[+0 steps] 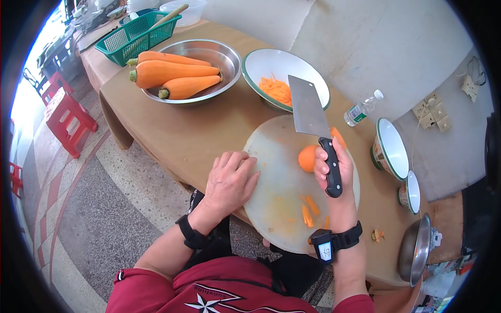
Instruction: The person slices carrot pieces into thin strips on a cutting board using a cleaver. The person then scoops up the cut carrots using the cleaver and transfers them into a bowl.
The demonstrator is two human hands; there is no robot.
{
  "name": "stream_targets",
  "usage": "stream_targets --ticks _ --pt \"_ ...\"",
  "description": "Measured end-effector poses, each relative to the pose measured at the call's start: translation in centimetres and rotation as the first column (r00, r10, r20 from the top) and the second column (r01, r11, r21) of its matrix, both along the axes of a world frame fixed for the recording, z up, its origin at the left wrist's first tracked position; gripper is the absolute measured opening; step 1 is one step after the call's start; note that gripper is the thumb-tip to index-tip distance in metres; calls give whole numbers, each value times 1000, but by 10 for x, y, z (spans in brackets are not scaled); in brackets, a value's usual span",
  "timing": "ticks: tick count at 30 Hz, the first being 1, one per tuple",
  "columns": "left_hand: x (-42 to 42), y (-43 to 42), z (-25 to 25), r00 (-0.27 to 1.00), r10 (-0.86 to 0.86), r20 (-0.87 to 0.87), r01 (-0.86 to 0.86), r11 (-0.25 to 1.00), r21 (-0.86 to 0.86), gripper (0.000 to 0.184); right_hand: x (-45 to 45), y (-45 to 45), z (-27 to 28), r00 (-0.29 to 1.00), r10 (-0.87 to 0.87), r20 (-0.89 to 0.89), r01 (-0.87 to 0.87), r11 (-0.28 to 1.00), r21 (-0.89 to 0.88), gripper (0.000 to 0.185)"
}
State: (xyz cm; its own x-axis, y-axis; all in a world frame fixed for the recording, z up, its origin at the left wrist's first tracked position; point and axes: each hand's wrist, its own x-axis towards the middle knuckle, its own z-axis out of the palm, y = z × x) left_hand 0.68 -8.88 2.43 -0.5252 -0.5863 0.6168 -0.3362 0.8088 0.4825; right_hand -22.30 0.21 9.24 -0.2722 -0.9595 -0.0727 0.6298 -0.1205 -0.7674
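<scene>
My right hand (338,166) is wrapped around the black handle of a cleaver (309,107), its broad blade raised over the far side of a round, pale cutting board (276,188). Beside that hand a thick carrot chunk (307,158) lies on the board, and another carrot piece (338,137) shows partly behind the handle. Nearer to me are a few cut carrot sticks (308,214). With nothing in it, my left hand (232,177) rests at the board's left edge, fingers loosely extended and thumb apart.
Behind the board stand a steel bowl (229,52) of whole carrots (175,74) and a white bowl (313,68) holding shredded carrot (276,89). A water bottle (364,108), two smaller bowls (392,148) and a metal basin (415,250) line the right side. A green basket (135,39) sits far left.
</scene>
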Motion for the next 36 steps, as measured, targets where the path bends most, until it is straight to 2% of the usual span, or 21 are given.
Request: stream_targets --ticks 3,5,11,14,18,24,27,29,31,33,34,35,36 --pt "0 0 0 1000 -1 6 0 1000 5 27 11 3 4 993 -86 86 80 995 67 29" --pt "0 0 0 1000 1 6 -1 1000 8 26 14 9 6 998 -65 25 62 995 83 30" --pt "0 0 -1 1000 -2 4 2 1000 10 25 20 34 4 998 -64 15 62 987 148 32" --pt "-1 0 -2 1000 -3 2 3 1000 -7 23 19 52 -4 1000 -17 -2 17 996 88 29" --pt "-1 0 -2 1000 3 0 -3 1000 -24 22 27 71 0 999 -49 -19 51 991 126 29" --pt "-1 1 -2 1000 6 10 -5 1000 -17 21 32 101 -5 998 -34 46 30 996 89 34" --pt "-1 0 -3 1000 1 13 -1 1000 -6 21 38 116 1 999 -37 2 37 996 79 35" --pt "0 1 -2 1000 -5 17 4 1000 14 22 43 126 11 959 -32 -280 75 987 144 38" --pt "0 0 -2 1000 -9 21 9 999 34 23 53 136 20 954 -62 -292 119 976 182 40" --pt "-1 0 -4 1000 0 4 0 1000 0 21 61 145 27 733 35 -679 172 957 235 40" --pt "-1 0 -5 1000 -5 8 5 1000 3 21 66 149 31 627 75 -775 227 934 275 42" --pt "-1 0 -5 1000 8 11 -8 1000 -6 21 66 149 30 631 75 -772 232 932 280 42" --pt "-1 0 -4 1000 19 14 -19 1000 -16 22 65 148 30 219 30 -975 228 970 81 44"
